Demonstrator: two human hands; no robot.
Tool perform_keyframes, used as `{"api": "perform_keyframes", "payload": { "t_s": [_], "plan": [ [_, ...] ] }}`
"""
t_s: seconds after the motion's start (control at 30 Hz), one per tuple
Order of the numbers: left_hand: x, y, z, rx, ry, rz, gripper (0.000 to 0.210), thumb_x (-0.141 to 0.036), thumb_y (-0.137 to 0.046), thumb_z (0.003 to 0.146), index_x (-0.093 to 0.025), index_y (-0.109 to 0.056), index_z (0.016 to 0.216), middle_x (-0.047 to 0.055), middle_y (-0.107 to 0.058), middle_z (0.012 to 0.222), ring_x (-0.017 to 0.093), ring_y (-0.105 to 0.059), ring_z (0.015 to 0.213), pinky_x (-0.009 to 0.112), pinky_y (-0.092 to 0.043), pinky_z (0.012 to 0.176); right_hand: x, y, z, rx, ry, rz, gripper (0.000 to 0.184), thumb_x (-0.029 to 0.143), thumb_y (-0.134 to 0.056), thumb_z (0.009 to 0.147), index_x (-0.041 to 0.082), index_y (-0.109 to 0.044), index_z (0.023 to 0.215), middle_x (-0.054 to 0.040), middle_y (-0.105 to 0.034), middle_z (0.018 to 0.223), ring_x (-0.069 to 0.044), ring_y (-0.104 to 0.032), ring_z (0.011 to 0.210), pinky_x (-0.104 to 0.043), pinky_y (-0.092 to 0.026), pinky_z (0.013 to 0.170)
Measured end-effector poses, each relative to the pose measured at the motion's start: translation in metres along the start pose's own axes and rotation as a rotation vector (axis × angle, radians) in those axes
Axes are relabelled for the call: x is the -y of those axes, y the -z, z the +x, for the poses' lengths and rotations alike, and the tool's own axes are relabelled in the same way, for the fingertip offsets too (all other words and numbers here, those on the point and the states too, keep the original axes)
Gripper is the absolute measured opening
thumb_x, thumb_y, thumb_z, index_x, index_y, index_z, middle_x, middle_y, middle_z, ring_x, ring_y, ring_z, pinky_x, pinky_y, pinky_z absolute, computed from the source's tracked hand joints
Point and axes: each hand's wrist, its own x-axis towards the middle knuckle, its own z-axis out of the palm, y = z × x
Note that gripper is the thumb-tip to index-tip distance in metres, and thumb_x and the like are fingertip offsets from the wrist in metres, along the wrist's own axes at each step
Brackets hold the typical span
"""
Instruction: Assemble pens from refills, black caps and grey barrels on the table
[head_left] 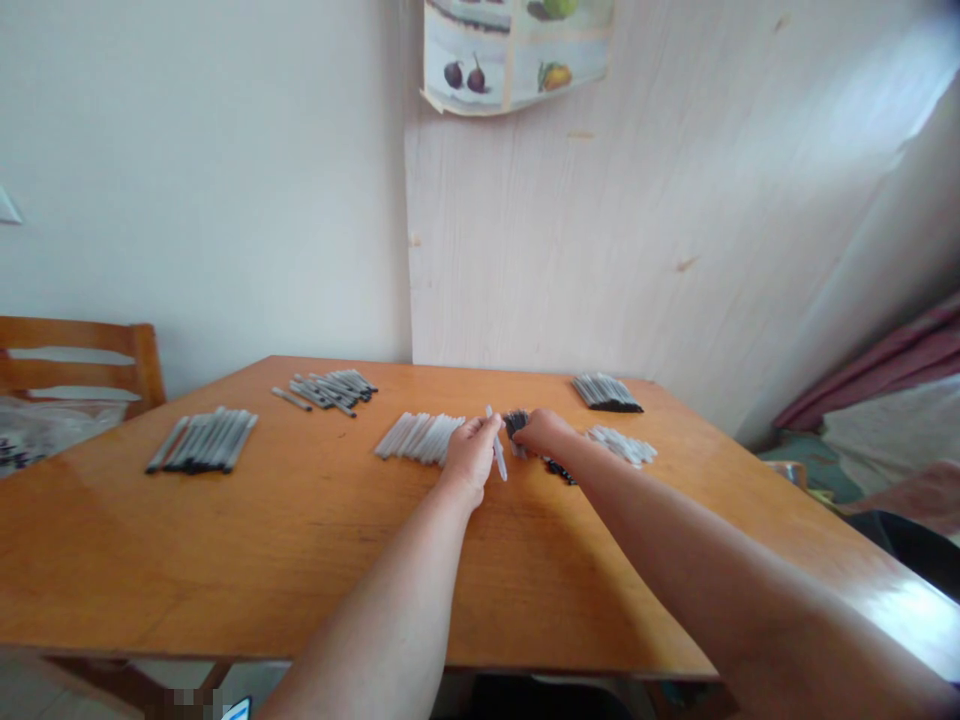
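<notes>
Your left hand (472, 455) pinches a slim white barrel (500, 462) between thumb and fingers; it slants, its upper end leaning toward your left and its lower end coming back toward you. Your right hand (546, 432), just to the right of it, reaches down with the fingertips at a cluster of small dark pieces (515, 421); whether those fingers have closed on one, you cannot tell from this view.

Immediately left of your left hand, and partly hidden by it, a row of white barrels (417, 438) lies side by side on the wooden table (337, 580). Beneath your right wrist and forearm, more black pieces (560, 471) show, partly covered. Just right of that wrist is a loose heap of small whitish pieces (622, 446).

Beyond your right hand, farther off and to the right, sits a neat stack of pens with black ends (606, 392), those ends facing you. Well to the left of your left hand, a flat row of grey-white pens (206, 442) lies with its dark ends toward you, and farther away, between that row and your hands, is an untidy pile of similar pens (330, 390). A wooden chair (71, 375) stands past the table's left side.
</notes>
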Motion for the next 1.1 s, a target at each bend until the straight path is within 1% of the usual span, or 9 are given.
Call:
{"api": "perform_keyframes", "payload": {
  "t_s": [0.17,0.3,0.5,0.63,0.73,0.87,0.93,1.0,1.1],
  "plan": [
    [0.000,-0.001,0.000,-0.012,-0.006,-0.007,0.035,-0.050,-0.065,0.071,-0.015,-0.064,0.075,-0.002,-0.053,0.051,0.008,-0.045,0.044,0.021,-0.033,0.046,0.001,0.001,0.001,-0.022,-0.012,-0.021,0.034,0.048,-0.060,0.076,0.015,-0.069,0.072,-0.0142,-0.068,0.071,-0.024,-0.066,0.065,-0.032,-0.048,0.056],
    [-0.001,-0.001,0.000,-0.020,-0.004,-0.004,0.035,-0.050,-0.064,0.071,-0.016,-0.065,0.075,-0.003,-0.053,0.049,0.009,-0.044,0.043,0.022,-0.033,0.047,0.004,0.004,-0.002,-0.037,-0.035,-0.051,0.029,0.044,-0.063,0.074,0.015,-0.069,0.072,-0.0153,-0.068,0.072,-0.025,-0.067,0.069,-0.031,-0.048,0.057],
    [-0.002,-0.001,0.000,-0.022,-0.006,-0.010,0.036,-0.051,-0.064,0.071,-0.015,-0.065,0.075,-0.003,-0.052,0.048,0.009,-0.044,0.043,0.022,-0.032,0.047,0.008,0.005,-0.005,-0.078,-0.030,-0.066,0.028,0.041,-0.063,0.075,0.014,-0.071,0.080,-0.0195,-0.070,0.084,-0.030,-0.068,0.080,-0.034,-0.049,0.062],
    [-0.001,-0.001,0.000,-0.034,-0.002,-0.015,0.039,-0.053,-0.065,0.069,-0.015,-0.065,0.075,-0.003,-0.052,0.050,0.009,-0.045,0.045,0.022,-0.032,0.048,0.004,0.008,-0.005,-0.116,-0.035,-0.043,0.028,0.039,-0.064,0.073,0.013,-0.072,0.081,-0.0210,-0.070,0.087,-0.030,-0.067,0.083,-0.032,-0.047,0.064],
    [-0.001,-0.001,0.000,-0.036,0.003,-0.001,0.039,-0.053,-0.064,0.070,-0.014,-0.066,0.077,-0.002,-0.054,0.051,0.009,-0.045,0.046,0.022,-0.033,0.049,-0.004,0.015,-0.005,-0.200,-0.016,0.059,0.026,0.035,-0.063,0.071,0.011,-0.071,0.073,-0.0204,-0.070,0.080,-0.028,-0.066,0.079,-0.029,-0.044,0.061],
    [0.000,-0.002,0.001,-0.028,0.008,0.025,0.039,-0.053,-0.063,0.072,-0.015,-0.066,0.078,-0.002,-0.053,0.051,0.009,-0.044,0.045,0.022,-0.032,0.049,-0.017,0.028,-0.014,-0.235,0.015,0.175,0.029,0.032,-0.054,0.076,0.012,-0.067,0.060,-0.0123,-0.065,0.059,-0.019,-0.061,0.060,-0.025,-0.037,0.051],
    [0.000,-0.002,0.000,-0.014,0.016,0.032,0.040,-0.054,-0.063,0.072,-0.015,-0.066,0.078,-0.002,-0.053,0.051,0.008,-0.043,0.045,0.022,-0.032,0.049,-0.024,0.032,-0.023,-0.257,0.018,0.244,0.028,0.031,-0.050,0.078,0.012,-0.068,0.066,-0.0091,-0.065,0.059,-0.014,-0.056,0.053,-0.024,-0.034,0.047],
    [0.000,-0.002,0.000,0.001,0.020,0.036,0.042,-0.056,-0.063,0.071,-0.015,-0.066,0.079,-0.003,-0.052,0.052,0.008,-0.043,0.046,0.022,-0.031,0.048,-0.031,0.034,-0.032,-0.272,0.023,0.349,0.024,0.028,-0.050,0.077,0.013,-0.068,0.082,-0.0061,-0.066,0.062,-0.011,-0.051,0.049,-0.022,-0.032,0.045],
    [-0.002,-0.002,-0.002,0.019,0.024,0.048,0.044,-0.057,-0.064,0.070,-0.014,-0.066,0.079,-0.002,-0.053,0.053,0.008,-0.044,0.047,0.022,-0.031,0.048,-0.043,0.036,-0.044,-0.229,0.068,0.743,0.027,0.023,-0.055,0.073,0.013,-0.066,0.096,-0.0039,-0.065,0.062,-0.009,-0.047,0.046,-0.020,-0.032,0.042]
  ]
}}
